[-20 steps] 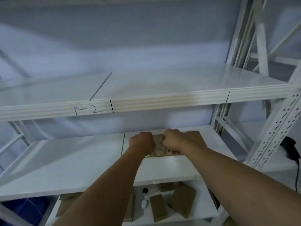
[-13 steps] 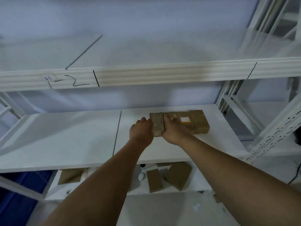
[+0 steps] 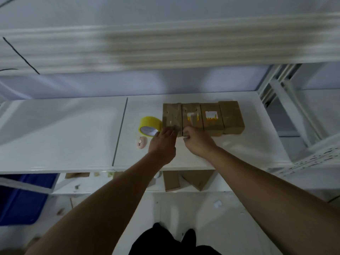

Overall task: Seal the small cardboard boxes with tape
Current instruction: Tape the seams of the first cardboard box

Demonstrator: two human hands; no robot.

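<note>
**Left hand (image 3: 161, 142) and right hand (image 3: 197, 142) at the row of small cardboard boxes (image 3: 211, 116)**

1. Left hand: fingers extended and loosely spread. The fingertips (image 3: 171, 129) rest on the near end of the first box (image 3: 172, 115), the leftmost of the row.
2. Right hand: fingers curled at the near face of the second box (image 3: 191, 115), close to the seam with the first box. The picture is blurred here, so it cannot be told whether they pinch anything.
3. Lower shelf (image 3: 110, 188): it sits beneath the forearms and carries loose brown cardboard boxes (image 3: 172, 181). A blue bin (image 3: 20, 197) stands to its left.
4. Middle shelf (image 3: 64, 135): white. A small pink object (image 3: 141, 142) lies just left of the left hand.
5. Tape roll (image 3: 150, 125): yellow. It stands tilted on the middle shelf, just beyond the pink object and directly beside the first box.
6. Box row: four boxes lie side by side, touching, on the right half of the middle shelf. The second and third boxes show white and yellow markings on top. The fourth is set slightly farther back.
7. Upper shelf (image 3: 165, 46): its front edge crosses the view above the row, heavily blurred.
8. A perforated white upright (image 3: 312, 159) stands at the right.
</note>
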